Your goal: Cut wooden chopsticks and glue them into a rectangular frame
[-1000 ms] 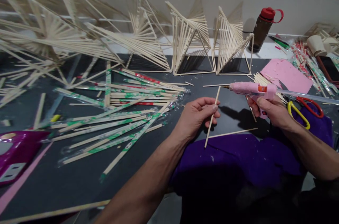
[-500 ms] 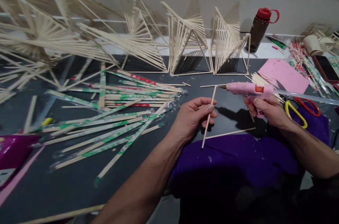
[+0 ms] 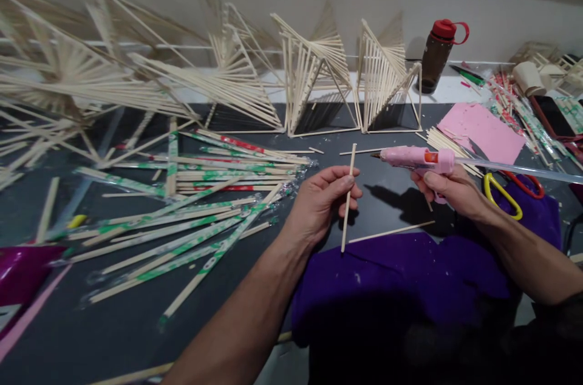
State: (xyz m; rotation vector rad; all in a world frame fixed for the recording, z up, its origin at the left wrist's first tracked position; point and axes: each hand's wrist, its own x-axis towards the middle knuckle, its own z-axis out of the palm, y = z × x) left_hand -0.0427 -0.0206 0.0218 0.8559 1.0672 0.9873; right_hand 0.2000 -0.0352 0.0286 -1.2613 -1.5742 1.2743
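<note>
Between thumb and fingers, my left hand [image 3: 325, 194] pinches a thin wooden stick [image 3: 347, 218], held nearly upright above the dark table. My right hand [image 3: 449, 187] is wrapped round the handle of a pink glue gun [image 3: 410, 157]. The gun's nozzle points left and stands a little apart from the stick's upper end. A clear glue stick [image 3: 514, 167] juts from the back of the gun. Beneath my hands, another wooden stick [image 3: 392, 231] lies along the edge of a purple cloth [image 3: 387, 263].
Wrapped chopsticks [image 3: 218, 190] lie spread at the left. Twisted stick frames [image 3: 319, 81] line the wall, with a red-lidded bottle [image 3: 437, 57] beside them. At the right are yellow-handled scissors [image 3: 503, 197], pink paper [image 3: 487, 130], loose sticks [image 3: 446, 145] and a phone [image 3: 553, 115].
The glue gun's nozzle has come away from the top of the stick, leaving a gap. My left hand has turned the stick more upright and shifted slightly left.
</note>
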